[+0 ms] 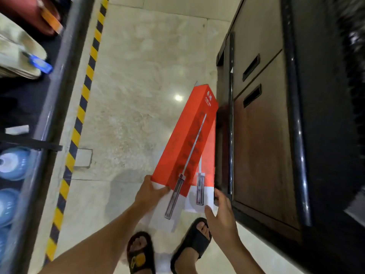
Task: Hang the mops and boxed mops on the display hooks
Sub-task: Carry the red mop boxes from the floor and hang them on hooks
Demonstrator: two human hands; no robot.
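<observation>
Hands of a person reach down to a long boxed mop point(189, 139), which is red over most of its length and white at the near end, with a picture of a mop printed on two faces. The box lies tilted over the pale stone floor point(138, 95), its far end pointing away from the person and its near end close to the feet. The left hand point(150, 191) grasps the near left corner of the box, the thumb on the top face and the fingers going under the edge. The right hand point(221, 210) is spread, with straight fingers, just beside the right face of the box; its thumb seems to touch the white part, but I cannot tell if it really holds the box. On the right, the box is close along a dark wooden cabinet point(262, 135) with two slot handles. Two feet in black sandals point(167, 252) stand on the floor below the box. On the left runs a yellow and black striped tape point(83, 107), and next to it a dark shelf rail point(59, 95) with blue water bottles point(13, 163) behind it. The whole picture is somewhat blurred.
</observation>
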